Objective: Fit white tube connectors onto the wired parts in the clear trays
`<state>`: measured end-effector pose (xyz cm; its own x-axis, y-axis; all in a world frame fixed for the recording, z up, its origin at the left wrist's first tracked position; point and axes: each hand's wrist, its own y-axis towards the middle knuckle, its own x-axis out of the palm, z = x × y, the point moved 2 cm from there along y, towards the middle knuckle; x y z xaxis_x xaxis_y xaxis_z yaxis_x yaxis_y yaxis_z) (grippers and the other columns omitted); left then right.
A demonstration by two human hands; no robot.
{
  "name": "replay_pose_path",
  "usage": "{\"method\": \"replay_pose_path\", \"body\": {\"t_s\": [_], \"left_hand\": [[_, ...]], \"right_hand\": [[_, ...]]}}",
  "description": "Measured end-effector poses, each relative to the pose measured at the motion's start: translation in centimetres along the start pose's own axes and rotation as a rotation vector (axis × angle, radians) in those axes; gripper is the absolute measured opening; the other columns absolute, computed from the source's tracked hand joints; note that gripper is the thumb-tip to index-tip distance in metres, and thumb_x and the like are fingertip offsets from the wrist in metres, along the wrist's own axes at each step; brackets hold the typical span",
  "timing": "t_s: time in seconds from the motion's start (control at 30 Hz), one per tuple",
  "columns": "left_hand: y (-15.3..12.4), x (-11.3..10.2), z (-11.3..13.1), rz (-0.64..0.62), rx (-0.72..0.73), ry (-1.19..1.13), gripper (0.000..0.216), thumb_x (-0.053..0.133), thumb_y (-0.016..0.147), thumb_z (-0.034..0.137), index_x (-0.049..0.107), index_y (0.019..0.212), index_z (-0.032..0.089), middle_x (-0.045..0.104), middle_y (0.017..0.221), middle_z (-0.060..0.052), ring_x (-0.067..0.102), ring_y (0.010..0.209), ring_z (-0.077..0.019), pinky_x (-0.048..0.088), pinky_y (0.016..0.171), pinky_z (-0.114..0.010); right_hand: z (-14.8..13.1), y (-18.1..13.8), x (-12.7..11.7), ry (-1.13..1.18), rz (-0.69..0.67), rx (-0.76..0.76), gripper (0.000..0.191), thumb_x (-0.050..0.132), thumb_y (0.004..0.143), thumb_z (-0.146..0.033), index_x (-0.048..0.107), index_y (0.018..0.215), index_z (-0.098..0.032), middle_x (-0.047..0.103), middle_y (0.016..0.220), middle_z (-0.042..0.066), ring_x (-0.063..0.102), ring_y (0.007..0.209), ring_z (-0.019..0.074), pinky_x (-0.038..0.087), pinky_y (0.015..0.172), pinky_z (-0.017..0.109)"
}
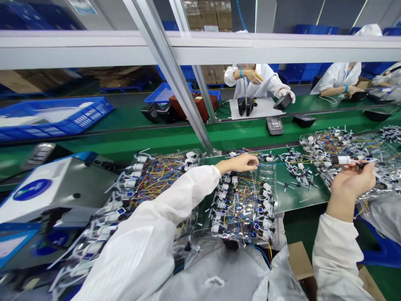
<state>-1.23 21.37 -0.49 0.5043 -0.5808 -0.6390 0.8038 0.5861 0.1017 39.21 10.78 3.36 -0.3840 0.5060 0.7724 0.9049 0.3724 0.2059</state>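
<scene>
White sleeve (147,234) nearest; I find right grip (354,177) holding a cylinder (343,160), long axis toward left grip (239,163), which pinches its wires (293,162).

Light is bright and even; clear plastic (267,173) glints; the left edge is blurred and stretched.

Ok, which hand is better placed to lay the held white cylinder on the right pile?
Probably the right hand: it holds the cylinder, close to that pile. The left hand is farther off, by the middle pile, apparently pinching wires.
</scene>
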Motion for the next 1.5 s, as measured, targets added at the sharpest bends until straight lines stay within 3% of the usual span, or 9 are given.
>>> {"method": "replay_pose_path", "body": {"t_s": [0.17, 0.33, 0.47, 0.6, 0.77, 0.93, 1.17, 1.37, 1.5], "left_hand": [[-0.1, 0.3, -0.2, 0.137, 0.001, -0.078, 0.026, 0.083, 0.079, 0.04, 0.08, 0.092, 0.018, 0.078, 0.095, -0.008, 0.07, 0.088, -0.0189, 0.052, 0.084, -0.029], [0.2, -3.7, -0.6, 0.617, -0.061, -0.53, 0.043, 0.089, 0.072, 0.042, 0.072, 0.1, 0.015, 0.075, 0.087, -0.005, 0.07, 0.074, -0.0151, 0.057, 0.077, -0.03], [0.3, -7.7, 0.1, 0.947, 0.057, -0.81, 0.043, 0.089, 0.073, 0.045, 0.066, 0.098, 0.019, 0.071, 0.084, 0.0, 0.066, 0.069, -0.0092, 0.057, 0.072, -0.024], [0.6, -9.6, 1.5, 1.052, 0.163, -0.937, 0.033, 0.08, 0.086, 0.045, 0.064, 0.103, 0.022, 0.071, 0.092, 0.0, 0.072, 0.093, -0.012, 0.059, 0.09, -0.029], [2.5, -7.6, 1.7, 0.989, 0.093, -0.989, 0.041, 0.091, 0.074, 0.036, 0.063, 0.099, 0.019, 0.07, 0.085, 0.002, 0.073, 0.087, -0.0129, 0.059, 0.089, -0.03], [5.1, -2.9, 0.5, 0.821, -0.056, -0.861, 0.043, 0.095, 0.065, 0.034, 0.061, 0.083, 0.014, 0.076, 0.1, -0.006, 0.073, 0.079, -0.0139, 0.054, 0.064, -0.023], [6.8, 2.9, -2.2, 0.453, -0.255, -0.623, 0.046, 0.089, 0.073, 0.038, 0.076, 0.107, 0.009, 0.079, 0.084, -0.01, 0.07, 0.069, -0.0163, 0.053, 0.062, -0.026], [6.7, 4.8, -5.0, 0.426, -0.19, -0.517, 0.048, 0.086, 0.079, 0.039, 0.078, 0.118, 0.012, 0.078, 0.115, -0.015, 0.074, 0.084, -0.0193, 0.061, 0.081, -0.034], [6.6, 4.8, -5.8, 0.446, -0.169, -0.45, 0.041, 0.087, 0.078, 0.034, 0.08, 0.112, 0.013, 0.079, 0.115, -0.015, 0.074, 0.102, -0.0242, 0.057, 0.097, -0.038]], "right_hand": [[-0.5, 0.2, -0.7, -0.096, 0.001, -0.041, 0.028, 0.054, 0.101, -0.024, 0.063, 0.075, -0.019, 0.057, 0.078, 0.002, 0.058, 0.061, 0.012, 0.049, 0.057, 0.028], [1.4, -0.3, -1.6, -0.18, -0.067, -0.094, 0.008, 0.066, 0.091, -0.017, 0.062, 0.088, -0.023, 0.062, 0.071, -0.003, 0.061, 0.057, 0.013, 0.051, 0.056, 0.026], [7.0, -3.4, -1.9, -0.305, -0.182, 0.126, 0.025, 0.079, 0.08, -0.035, 0.064, 0.092, -0.019, 0.066, 0.072, -0.002, 0.064, 0.059, 0.014, 0.052, 0.054, 0.026], [14.1, -8.6, -1.8, -0.545, -0.39, 0.313, 0.038, 0.083, 0.073, -0.048, 0.068, 0.09, -0.017, 0.071, 0.079, 0.002, 0.061, 0.06, 0.0138, 0.048, 0.052, 0.025], [19.2, -12.0, -3.3, -0.696, -0.661, 0.393, 0.039, 0.083, 0.071, -0.052, 0.072, 0.087, -0.018, 0.074, 0.087, 0.008, 0.064, 0.066, 0.0178, 0.054, 0.062, 0.033], [19.9, -10.8, -4.6, -0.665, -0.652, 0.369, 0.033, 0.079, 0.078, -0.048, 0.071, 0.091, -0.019, 0.074, 0.093, 0.008, 0.068, 0.076, 0.0211, 0.056, 0.069, 0.035], [19.5, -10.6, -2.6, -0.511, -0.651, 0.307, 0.027, 0.079, 0.083, -0.039, 0.066, 0.099, -0.022, 0.071, 0.094, 0.005, 0.072, 0.092, 0.0218, 0.057, 0.093, 0.04], [19.6, -12.3, 0.2, -0.435, -0.851, 0.394, 0.022, 0.078, 0.085, -0.039, 0.074, 0.099, -0.024, 0.068, 0.095, 0.003, 0.066, 0.071, 0.016, 0.058, 0.073, 0.034], [19.7, -13.3, 0.9, -0.42, -0.92, 0.418, 0.017, 0.078, 0.086, -0.037, 0.077, 0.097, -0.024, 0.069, 0.091, 0.004, 0.064, 0.074, 0.0165, 0.054, 0.066, 0.031]]}}
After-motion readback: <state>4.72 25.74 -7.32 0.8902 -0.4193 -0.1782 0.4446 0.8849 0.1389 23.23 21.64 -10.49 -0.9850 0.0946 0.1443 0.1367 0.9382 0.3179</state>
